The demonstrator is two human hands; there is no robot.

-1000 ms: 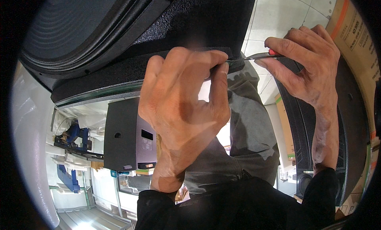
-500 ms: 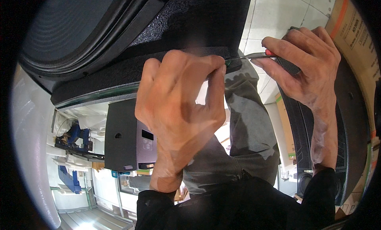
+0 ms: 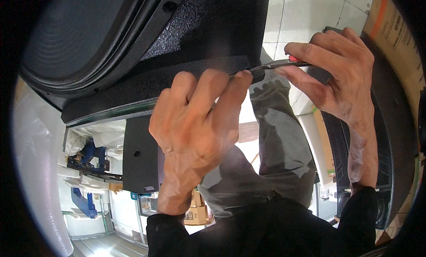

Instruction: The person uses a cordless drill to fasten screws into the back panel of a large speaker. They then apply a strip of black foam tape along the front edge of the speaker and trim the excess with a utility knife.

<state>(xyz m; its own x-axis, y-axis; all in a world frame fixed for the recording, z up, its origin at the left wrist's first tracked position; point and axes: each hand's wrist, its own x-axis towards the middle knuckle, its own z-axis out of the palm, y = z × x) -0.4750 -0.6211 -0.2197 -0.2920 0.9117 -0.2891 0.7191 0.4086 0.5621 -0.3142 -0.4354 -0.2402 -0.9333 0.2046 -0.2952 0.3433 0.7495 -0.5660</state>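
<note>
A large black speaker cabinet (image 3: 195, 39) with a round cone (image 3: 75, 39) fills the upper left. Along its near edge runs a dark, rough-faced strip (image 3: 111, 109). My left hand (image 3: 191, 119) is closed at this edge, fingers bent over it, thumb and forefinger at the strip's right end; the exact hold is partly hidden. In my right hand (image 3: 337, 70), pinched between thumb and forefinger, is a slim knife-like tool (image 3: 277, 63) with a dark body and a red spot. Its narrow tip points left and meets the edge beside my left fingertips.
On the right stand another black speaker (image 3: 392, 137) and a cardboard box (image 3: 395, 31). My grey-trousered legs (image 3: 284, 137) are below the cabinet edge. A dark cabinet (image 3: 140, 159) stands at lower left, near clear plastic wrap (image 3: 35, 137). Pale floor tiles (image 3: 310, 17) show at the top.
My left hand has gone from a raised pinch to fingers spread along the edge. My right hand and the tool have shifted slightly left. The view has moved a little.
</note>
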